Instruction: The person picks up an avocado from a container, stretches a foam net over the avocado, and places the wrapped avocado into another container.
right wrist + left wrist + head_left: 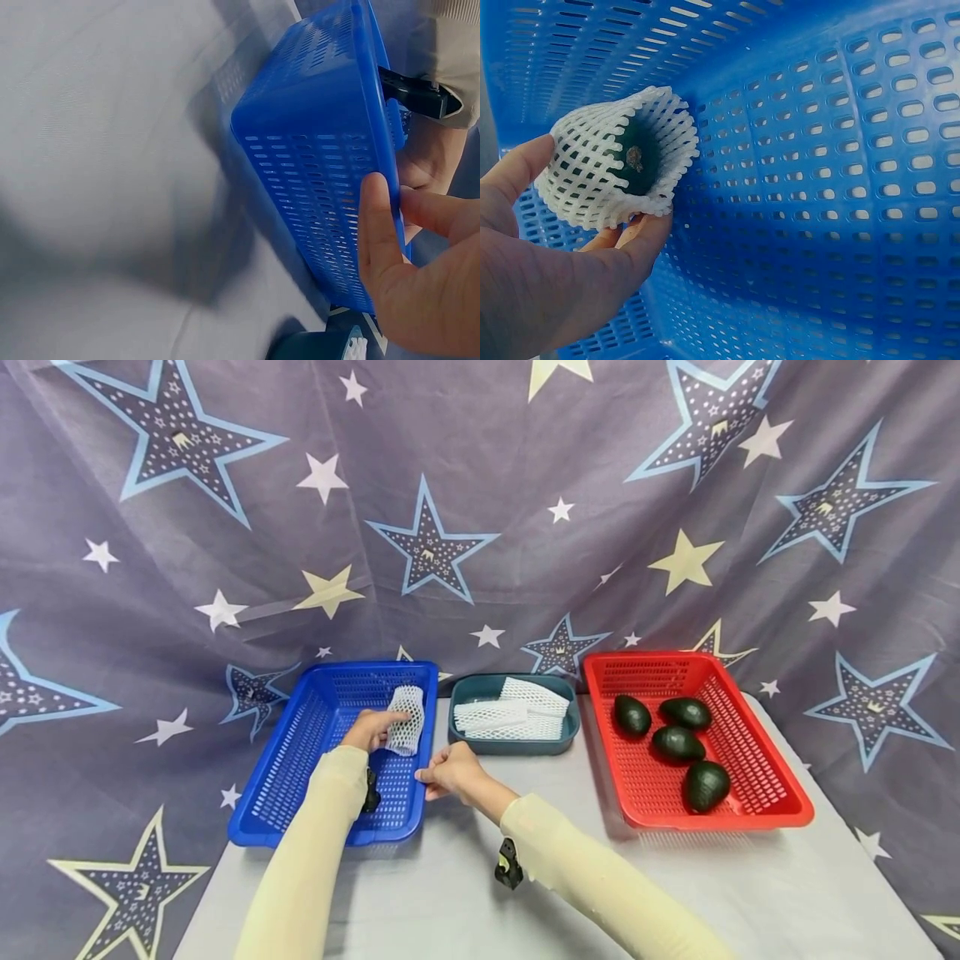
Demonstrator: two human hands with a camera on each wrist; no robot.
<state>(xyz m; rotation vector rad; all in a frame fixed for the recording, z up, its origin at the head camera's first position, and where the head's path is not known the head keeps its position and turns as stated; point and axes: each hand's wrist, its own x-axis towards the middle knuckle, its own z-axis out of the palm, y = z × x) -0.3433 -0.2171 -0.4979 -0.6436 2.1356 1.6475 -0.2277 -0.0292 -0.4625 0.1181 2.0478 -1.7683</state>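
In the left wrist view my left hand (562,281) grips an avocado (640,156) wrapped in a white foam net (585,169); the avocado's stem end shows through the net's open mouth. The head view places this netted fruit inside the blue basket (272,747), near its right wall, with my left hand (367,729) around it from the left. My right hand (452,768) pinches the basket's right rim between thumb and fingers, seen closer in the right wrist view, where the rim (367,82) runs between them.
A dark teal tray (513,747) with several flat white foam nets (491,716) stands right of the blue basket. Farther right, a red basket (618,777) holds several bare avocados (678,744). A star-patterned curtain (487,568) hangs behind the white table (555,893).
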